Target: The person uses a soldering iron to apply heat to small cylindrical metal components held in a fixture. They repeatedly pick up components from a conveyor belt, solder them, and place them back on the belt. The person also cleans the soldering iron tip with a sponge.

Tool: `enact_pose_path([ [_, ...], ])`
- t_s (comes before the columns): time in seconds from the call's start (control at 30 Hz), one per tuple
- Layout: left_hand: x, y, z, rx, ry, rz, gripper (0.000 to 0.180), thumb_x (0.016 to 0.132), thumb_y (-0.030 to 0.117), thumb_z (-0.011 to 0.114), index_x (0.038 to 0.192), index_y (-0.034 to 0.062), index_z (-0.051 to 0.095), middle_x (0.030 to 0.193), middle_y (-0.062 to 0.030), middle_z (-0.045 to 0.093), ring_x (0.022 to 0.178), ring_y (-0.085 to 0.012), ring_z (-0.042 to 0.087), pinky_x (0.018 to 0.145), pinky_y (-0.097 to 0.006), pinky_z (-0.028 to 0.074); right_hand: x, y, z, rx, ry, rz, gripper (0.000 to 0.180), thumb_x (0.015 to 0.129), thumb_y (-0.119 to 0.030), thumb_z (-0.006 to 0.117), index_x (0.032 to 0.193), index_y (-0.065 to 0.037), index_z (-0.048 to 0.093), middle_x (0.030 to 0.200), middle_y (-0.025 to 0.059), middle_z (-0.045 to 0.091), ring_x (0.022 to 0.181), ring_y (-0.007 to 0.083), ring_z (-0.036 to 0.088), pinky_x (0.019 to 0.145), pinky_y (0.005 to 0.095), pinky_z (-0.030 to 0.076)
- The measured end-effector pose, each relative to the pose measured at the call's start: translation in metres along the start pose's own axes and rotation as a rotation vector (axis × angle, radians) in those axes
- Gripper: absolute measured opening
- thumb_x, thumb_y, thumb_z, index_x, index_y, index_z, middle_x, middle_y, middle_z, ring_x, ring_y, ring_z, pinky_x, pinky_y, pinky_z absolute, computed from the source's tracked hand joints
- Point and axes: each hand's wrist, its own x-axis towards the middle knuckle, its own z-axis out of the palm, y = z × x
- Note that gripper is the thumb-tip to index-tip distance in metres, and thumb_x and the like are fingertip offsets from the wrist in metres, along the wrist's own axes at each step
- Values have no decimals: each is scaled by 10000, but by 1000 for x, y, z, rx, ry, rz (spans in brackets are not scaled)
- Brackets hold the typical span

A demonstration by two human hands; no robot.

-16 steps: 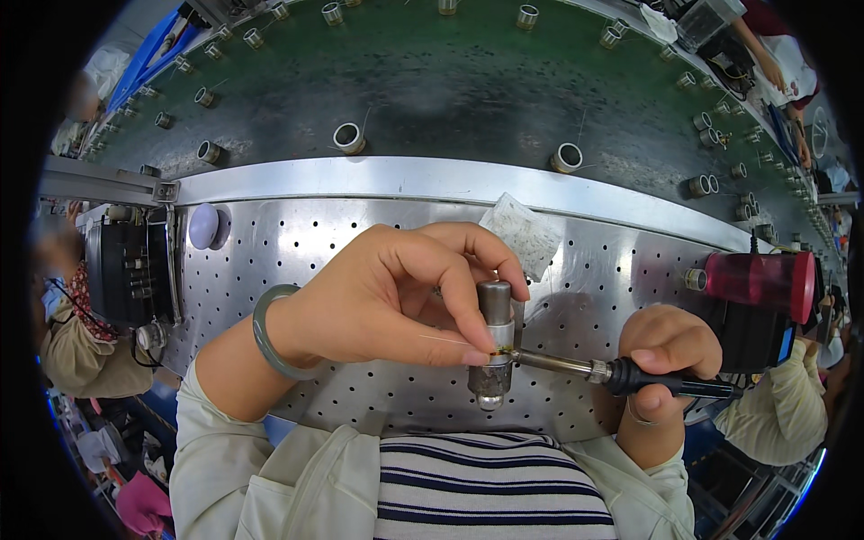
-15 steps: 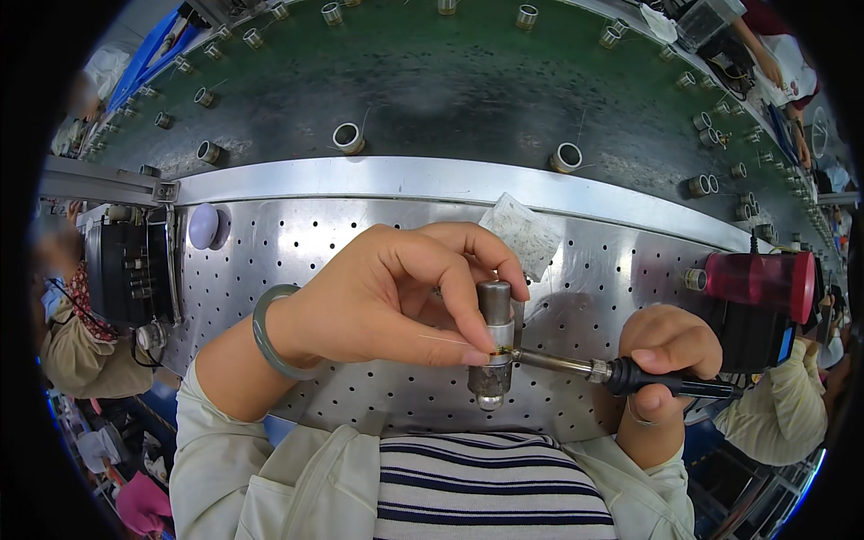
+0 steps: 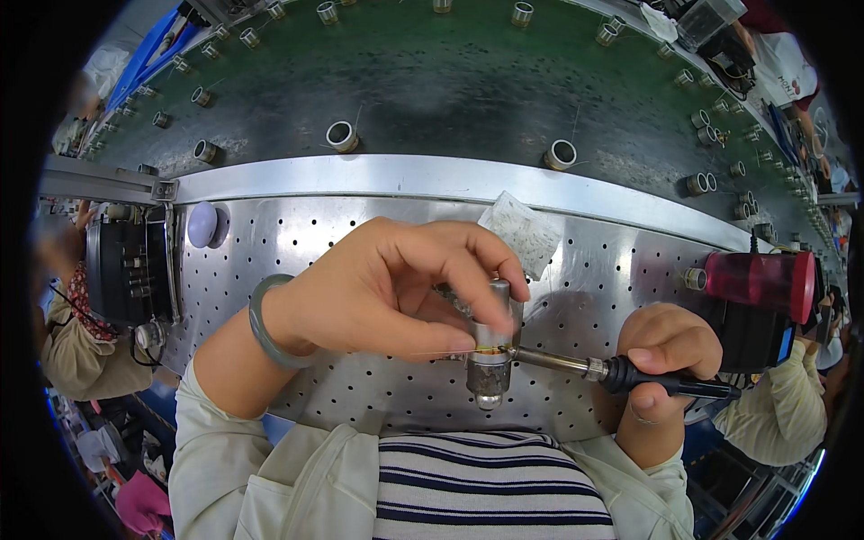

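In front of my chest is a stubby metal cylinder (image 3: 489, 378) with a rounded tip at its near end and yellowish bits around its middle. My left hand (image 3: 378, 297) curls around its left and far side. A thin wire (image 3: 432, 352) runs under the left thumb to the cylinder; the blurred index finger is lifted a little off the thumb, and the contact is partly hidden. My right hand (image 3: 670, 351) grips the black handle of a soldering iron (image 3: 558, 363), whose tip meets the right side of the cylinder's middle.
Beneath lies a perforated metal worktop (image 3: 333, 243) with a smudged paper piece (image 3: 522, 234) and a lilac ball-like object (image 3: 202, 225). Beyond a metal rail (image 3: 405, 180), a green belt (image 3: 432, 90) carries several metal rings. A pink container (image 3: 756, 283) stands right. Other people sit at both sides.
My left index finger has lifted slightly from the thumb, and the thumb has shifted left off the cylinder. Rings on the belt have moved a little left. The soldering iron stays nearly still.
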Motion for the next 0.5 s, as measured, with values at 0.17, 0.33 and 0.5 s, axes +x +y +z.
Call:
enact_pose_path([
  [0.17,3,5,2,-89,7,-151,565,783,-46,663,1310,-86,466,1059,-234,630,896,-132,621,639,-164,495,0,1,-1,-32,-9,-17,273,683,-85,814,847,32,629,645,109,612,489,197,570,448,270,430],
  [0.33,6,10,6,-126,59,-211,592,761,-51,685,1309,-89,464,1018,-221,646,843,-123,635,637,-161,496,1,0,0,-35,-13,-3,275,686,-95,816,845,28,628,641,103,608,487,195,570,447,269,430],
  [0.5,7,16,12,-71,61,-206,665,722,-80,712,1330,-85,442,1024,-207,643,887,-126,629,642,-157,492,3,-2,0,-54,-31,-10,272,693,-98,810,848,29,626,640,101,605,487,195,570,445,265,428],
])
